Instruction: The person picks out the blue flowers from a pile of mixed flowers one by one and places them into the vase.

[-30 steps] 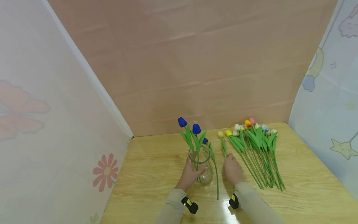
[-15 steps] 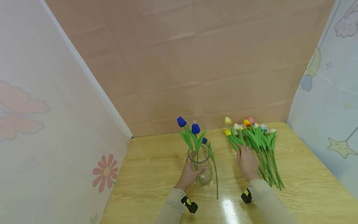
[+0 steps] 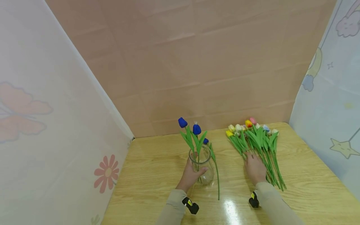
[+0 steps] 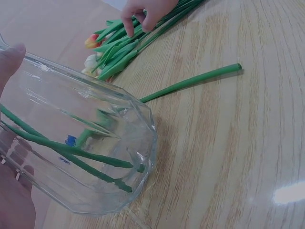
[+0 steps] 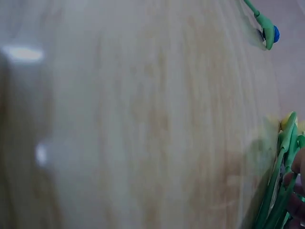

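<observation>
My left hand (image 3: 192, 175) grips the clear glass vase (image 3: 207, 176) from its left side, thumb across the front. Two blue tulips (image 3: 197, 129) stand in it, their crossed stems (image 4: 90, 155) reaching the vase's base in the left wrist view. Just right of the vase, another blue tulip (image 3: 216, 165) lies on the table. My right hand (image 3: 255, 168) is low over the stems at the left of the tulip bunch (image 3: 262, 140); in the left wrist view its thumb and index finger are parted above the leaves. A pale yellow tulip (image 3: 231, 128) lies at the bunch's left edge.
The wooden table (image 3: 152, 162) ends at a brown backdrop (image 3: 168, 78). Patterned panels stand on the left (image 3: 56, 125) and right (image 3: 332, 103). The bunch holds several white, yellow, pink, orange and light blue tulips.
My right hand has carried the pale yellow tulip rightward from beside the vase, laid it down against the bunch and parted its fingers. The left hand and vase have stayed put.
</observation>
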Demonstrator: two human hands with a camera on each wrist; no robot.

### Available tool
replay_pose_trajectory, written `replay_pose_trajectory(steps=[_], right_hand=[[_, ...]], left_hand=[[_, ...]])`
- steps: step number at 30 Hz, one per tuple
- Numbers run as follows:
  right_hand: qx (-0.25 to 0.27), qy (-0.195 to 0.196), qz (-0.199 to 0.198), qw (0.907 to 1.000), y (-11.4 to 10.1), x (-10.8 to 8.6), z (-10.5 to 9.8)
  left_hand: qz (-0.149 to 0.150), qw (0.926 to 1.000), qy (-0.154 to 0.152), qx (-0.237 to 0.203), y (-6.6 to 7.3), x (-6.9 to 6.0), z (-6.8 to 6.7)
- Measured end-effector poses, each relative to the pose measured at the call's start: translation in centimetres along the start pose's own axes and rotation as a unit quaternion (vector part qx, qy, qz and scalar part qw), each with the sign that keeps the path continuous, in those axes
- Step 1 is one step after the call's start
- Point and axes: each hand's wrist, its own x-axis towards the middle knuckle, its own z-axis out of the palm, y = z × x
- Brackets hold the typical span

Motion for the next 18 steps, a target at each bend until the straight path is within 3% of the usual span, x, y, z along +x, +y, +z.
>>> replay_pose_trajectory(steps=[8,18], right_hand=[[0.007,-0.022,0.034,0.9991,0.3,-0.02,0.27],[0.016,-0.011,0.05,0.9986,-0.01,0.07,-0.06]], left_hand=[[-0.005,1.0,-0.001,-0.001,0.16,-0.01,-0.06],[-0.014,0.9999,-0.002,-0.004,-0.19,0.21,-0.01]])
